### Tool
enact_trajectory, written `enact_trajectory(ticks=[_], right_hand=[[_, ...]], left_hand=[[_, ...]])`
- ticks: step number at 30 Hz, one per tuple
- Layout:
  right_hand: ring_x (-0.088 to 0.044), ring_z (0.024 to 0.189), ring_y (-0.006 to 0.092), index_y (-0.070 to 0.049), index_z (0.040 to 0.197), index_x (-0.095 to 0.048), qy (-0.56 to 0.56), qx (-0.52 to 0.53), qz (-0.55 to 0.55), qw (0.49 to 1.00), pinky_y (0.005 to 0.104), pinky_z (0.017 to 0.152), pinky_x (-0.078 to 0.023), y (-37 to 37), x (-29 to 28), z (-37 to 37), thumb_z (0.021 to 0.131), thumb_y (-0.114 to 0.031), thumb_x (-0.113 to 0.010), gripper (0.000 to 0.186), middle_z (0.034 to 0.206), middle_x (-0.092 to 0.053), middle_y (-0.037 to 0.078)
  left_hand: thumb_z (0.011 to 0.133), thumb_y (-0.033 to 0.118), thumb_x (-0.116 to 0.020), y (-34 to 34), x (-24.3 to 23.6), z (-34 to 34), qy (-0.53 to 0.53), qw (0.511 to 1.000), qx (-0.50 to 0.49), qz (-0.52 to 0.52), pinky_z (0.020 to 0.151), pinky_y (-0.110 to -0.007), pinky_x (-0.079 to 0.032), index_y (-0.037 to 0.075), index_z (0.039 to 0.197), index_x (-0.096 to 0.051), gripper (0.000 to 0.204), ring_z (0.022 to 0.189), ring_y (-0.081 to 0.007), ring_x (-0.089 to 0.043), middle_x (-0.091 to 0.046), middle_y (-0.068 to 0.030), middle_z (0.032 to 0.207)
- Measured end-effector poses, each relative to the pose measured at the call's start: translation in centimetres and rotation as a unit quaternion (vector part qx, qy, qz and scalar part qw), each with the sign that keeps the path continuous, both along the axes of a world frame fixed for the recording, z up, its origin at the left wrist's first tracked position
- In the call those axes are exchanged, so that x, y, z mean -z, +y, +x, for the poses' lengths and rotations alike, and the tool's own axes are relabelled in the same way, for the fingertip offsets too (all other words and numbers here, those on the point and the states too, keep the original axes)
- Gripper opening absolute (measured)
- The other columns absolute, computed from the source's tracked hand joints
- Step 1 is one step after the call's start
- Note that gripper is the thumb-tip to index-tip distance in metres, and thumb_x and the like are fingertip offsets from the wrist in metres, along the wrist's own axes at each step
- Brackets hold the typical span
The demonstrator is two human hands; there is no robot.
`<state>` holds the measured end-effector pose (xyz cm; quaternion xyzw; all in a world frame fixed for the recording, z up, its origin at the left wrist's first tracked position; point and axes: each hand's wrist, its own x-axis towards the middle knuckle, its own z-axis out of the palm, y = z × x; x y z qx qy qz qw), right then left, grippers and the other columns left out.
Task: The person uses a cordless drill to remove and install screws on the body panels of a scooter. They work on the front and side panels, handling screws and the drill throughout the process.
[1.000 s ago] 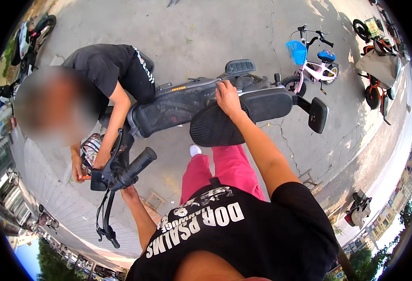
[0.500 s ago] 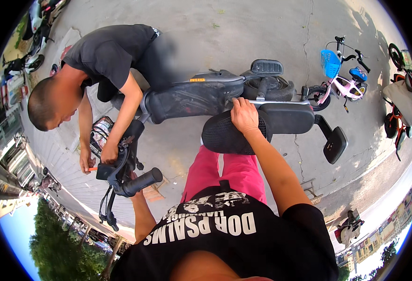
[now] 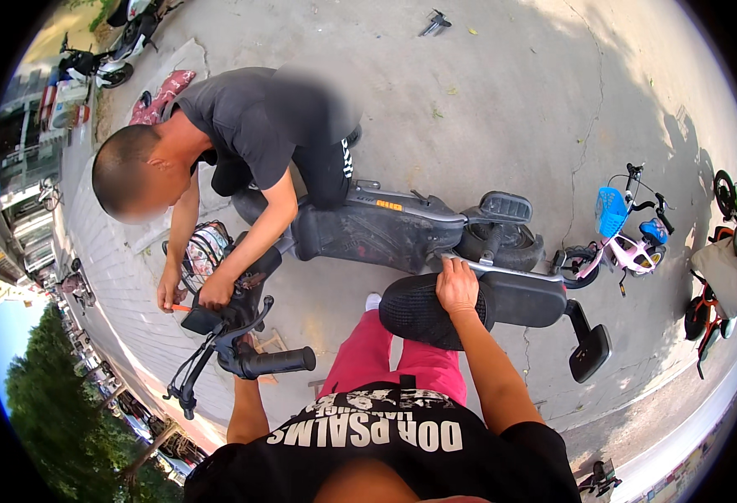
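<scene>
A dark electric scooter point(image 3: 368, 239) leans over toward my legs. My right hand point(image 3: 457, 289) grips the edge of its black seat point(image 3: 410, 312), beside a silver rail point(image 3: 506, 270). Below the handlebar grip point(image 3: 280, 361) my left hand point(image 3: 248, 350) is closed around the bar; most of its fingers are hidden. Across from me a crouching person in a dark shirt point(image 3: 238, 105) has both hands at the handlebar. One of them holds a thin orange tool point(image 3: 181, 308) by a small black box point(image 3: 203, 319) on the bar.
Next to the handlebar is a wire basket point(image 3: 205, 256) with a patterned lining. A pink child's bicycle point(image 3: 628, 251) with a blue basket stands at the right, past the rear wheel point(image 3: 511, 245). Parked scooters point(image 3: 108, 67) are at the upper left; a small black object point(image 3: 436, 23) lies far ahead.
The view has shifted, so the scooter and the person sit lower and further right in it. Both my hands keep their places, and the person still works at the handlebar with the orange tool.
</scene>
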<state>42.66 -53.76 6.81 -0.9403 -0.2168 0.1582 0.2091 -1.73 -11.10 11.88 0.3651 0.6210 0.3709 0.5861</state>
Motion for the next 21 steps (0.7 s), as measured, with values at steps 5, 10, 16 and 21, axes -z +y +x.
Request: enact_trajectory(ticks=[5,10,16,21], right_hand=[[-0.057,0.084,0.0299,-0.003,0.093,-0.061,0.03,-0.015,-0.028,0.999,0.0404,0.073,-0.047,-0.2,-0.3,0.0,0.077,-0.013,-0.056,0.019,0.085,-0.061,0.011],[-0.057,0.084,0.0302,-0.004,0.089,-0.06,0.02,-0.01,-0.025,0.999,0.0406,0.073,-0.047,0.1,0.4,0.0,0.077,-0.014,-0.057,0.016,0.084,-0.06,0.011],[-0.056,0.085,0.0296,-0.005,0.085,-0.057,0.009,-0.01,-0.018,1.0,0.0409,0.072,-0.047,0.1,0.2,0.1,0.076,-0.014,-0.057,0.013,0.088,-0.057,0.011],[-0.057,0.08,0.0272,-0.007,0.078,-0.056,-0.009,0.001,-0.01,1.0,0.0389,0.071,-0.046,-0.1,0.3,0.1,0.075,-0.015,-0.058,0.008,0.079,-0.059,0.008]], left_hand=[[0.086,0.004,-0.06,-2.8,-2.1,3.0,-0.04,0.999,-0.008,-0.032,0.09,-0.033,-0.05,-0.004,0.12,-0.053,0.036,0.101,-0.0209,-0.061,-0.062,-0.0089,0.117],[0.086,0.005,-0.06,-3.1,-3.0,4.4,-0.045,0.999,0.003,-0.031,0.09,-0.033,-0.05,-0.004,0.12,-0.053,0.036,0.102,-0.0209,-0.061,-0.062,-0.0089,0.117],[0.086,0.005,-0.06,-3.0,-3.7,4.7,-0.038,0.999,0.019,-0.029,0.09,-0.032,-0.05,-0.004,0.12,-0.053,0.036,0.102,-0.0208,-0.061,-0.062,-0.0088,0.117],[0.087,0.005,-0.059,-2.5,-3.7,4.9,-0.023,0.998,0.04,-0.037,0.09,-0.032,-0.05,-0.003,0.121,-0.053,0.036,0.102,-0.0208,-0.06,-0.062,-0.0088,0.117]])
